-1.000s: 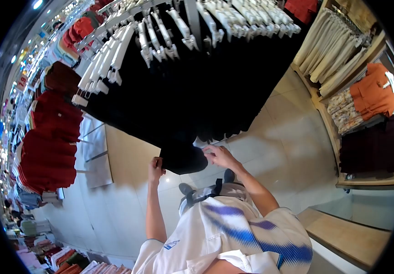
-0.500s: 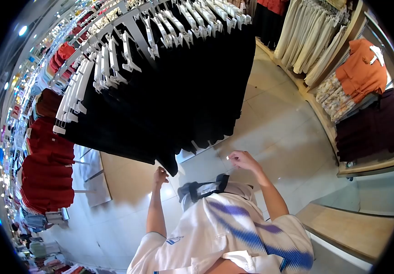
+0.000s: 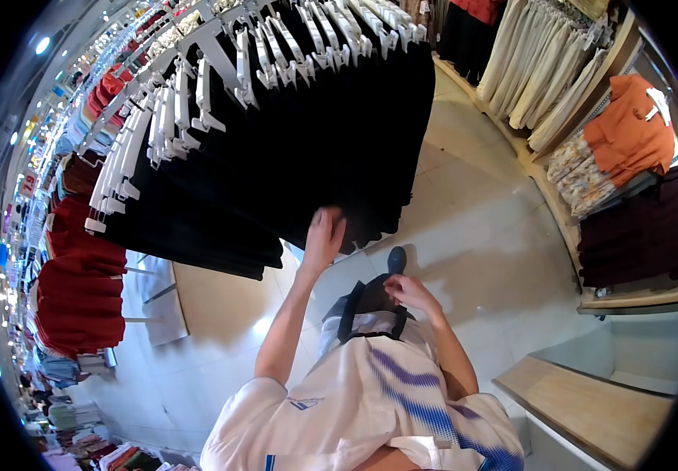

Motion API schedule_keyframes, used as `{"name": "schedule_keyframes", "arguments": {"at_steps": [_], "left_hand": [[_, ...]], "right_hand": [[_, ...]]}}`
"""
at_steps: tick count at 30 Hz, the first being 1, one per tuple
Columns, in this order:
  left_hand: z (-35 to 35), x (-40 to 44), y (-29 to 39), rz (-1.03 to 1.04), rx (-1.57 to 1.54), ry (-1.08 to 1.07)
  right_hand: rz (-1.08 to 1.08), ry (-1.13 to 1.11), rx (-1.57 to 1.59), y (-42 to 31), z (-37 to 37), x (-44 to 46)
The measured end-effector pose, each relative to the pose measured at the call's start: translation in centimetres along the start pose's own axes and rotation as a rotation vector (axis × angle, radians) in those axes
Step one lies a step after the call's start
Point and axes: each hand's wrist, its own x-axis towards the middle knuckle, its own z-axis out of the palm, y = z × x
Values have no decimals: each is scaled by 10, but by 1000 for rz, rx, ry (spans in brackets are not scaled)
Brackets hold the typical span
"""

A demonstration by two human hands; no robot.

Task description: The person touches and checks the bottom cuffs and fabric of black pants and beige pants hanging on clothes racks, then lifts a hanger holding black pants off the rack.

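My left hand (image 3: 325, 237) reaches up to the lower part of the black garments (image 3: 339, 149), which hang in a dense row. Its fingers are stretched out against the dark cloth, and the tips are slightly blurred. White clip hangers (image 3: 280, 59) hold the garments along the rack. My right hand (image 3: 412, 293) is in front of my waist with its fingers curled in, apart from the garments. Whether anything small is inside it, I cannot make out.
Red tops (image 3: 84, 306) hang at the left. Cream trousers (image 3: 531, 71) and an orange top (image 3: 629, 118) hang along the right wall, above a dark maroon garment (image 3: 637, 228). A wooden-topped counter (image 3: 574, 400) stands near my right side. A dark shoe (image 3: 397, 259) is on the tiled floor.
My left hand has moved up and right, from the hem of the nearer black garments to those farther along. My right hand has dropped slightly toward my waist. A shoe has come into view.
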Motion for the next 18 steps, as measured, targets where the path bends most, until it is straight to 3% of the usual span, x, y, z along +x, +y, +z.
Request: {"name": "schedule_keyframes", "arguments": {"at_steps": [1, 3, 5, 7, 11, 13, 17, 18], "left_hand": [[-2, 28, 34, 187, 233, 169], [6, 69, 62, 173, 227, 214], [19, 103, 76, 291, 322, 394], [33, 124, 75, 265, 306, 377], [49, 147, 68, 21, 172, 386], [51, 157, 67, -31, 119, 440], [46, 178, 45, -143, 536, 173], [45, 182, 42, -96, 550, 200]], "right_hand": [[2, 4, -8, 3, -7, -1], [-19, 27, -55, 13, -23, -5], [25, 38, -39, 16, -47, -6], [-22, 143, -95, 26, -71, -6], [27, 220, 44, 43, -116, -4], [36, 184, 54, 51, -137, 0], [22, 87, 83, 58, -188, 8], [34, 86, 81, 58, -200, 12]]}}
